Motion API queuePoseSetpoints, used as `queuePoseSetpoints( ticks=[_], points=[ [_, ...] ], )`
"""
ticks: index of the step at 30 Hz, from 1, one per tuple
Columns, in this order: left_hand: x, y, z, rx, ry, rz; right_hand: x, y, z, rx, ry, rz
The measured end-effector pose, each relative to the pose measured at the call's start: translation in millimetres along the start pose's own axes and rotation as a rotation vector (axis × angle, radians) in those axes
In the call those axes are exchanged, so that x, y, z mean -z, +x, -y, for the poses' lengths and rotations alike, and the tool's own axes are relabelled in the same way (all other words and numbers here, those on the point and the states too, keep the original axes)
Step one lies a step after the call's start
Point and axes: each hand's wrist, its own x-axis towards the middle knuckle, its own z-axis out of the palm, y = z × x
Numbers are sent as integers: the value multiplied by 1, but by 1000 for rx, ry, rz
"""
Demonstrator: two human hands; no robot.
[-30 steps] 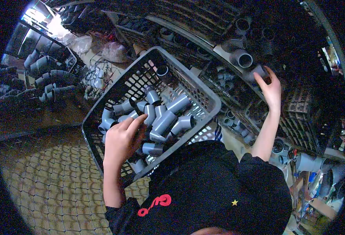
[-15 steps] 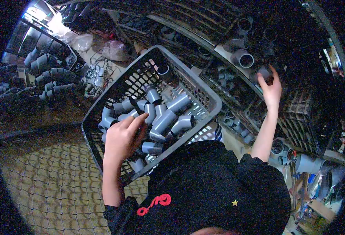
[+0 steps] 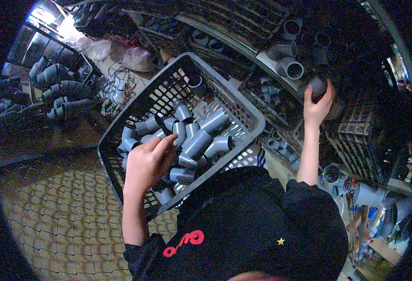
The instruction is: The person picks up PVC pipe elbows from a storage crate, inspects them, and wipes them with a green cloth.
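A black plastic crate [image 3: 252, 122] sits in front of me with several grey pipe elbows [image 3: 199, 144] lying loose in it. Over the crate's left part is my left hand [image 3: 143, 164], its fingers bent and held together; whatever is under them is hidden. My right hand [image 3: 316, 107] reaches out to a dark shelf on the right. Its thumb and fingers are wrapped round a rounded grey pipe fitting [image 3: 317, 87], dim and partly covered by the fingers. Just left of that hand lies a grey fitting with an open round end [image 3: 290, 69].
Shelves with more fittings [image 3: 276, 93] run along the crate's far right side. Stacked dark crates [image 3: 356, 136] stand beside my right forearm. Large dark elbows [image 3: 70, 91] are heaped at the left. Clear plastic bags [image 3: 138, 58] lie beyond the crate. Netting [image 3: 70, 215] covers the lower left.
My right hand was spread apart and blurred; its fingers have closed round the grey pipe fitting. My left hand has stayed in nearly the same place.
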Motion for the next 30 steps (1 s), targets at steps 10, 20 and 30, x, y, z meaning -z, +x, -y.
queuePoseSetpoints(
  ticks=[10, 20, 30],
  points=[
    [-1, 1, 0, 2, -25, 10, -22, -18, -37, 244, -61, -115],
    [-1, 3, 0, 8, -10, 33, -12, -30, -29, 399, -261, -113],
    [5, -2, 16, 98, 6, -43, 18, 4, 44, 480, 285, -454]
  ],
)
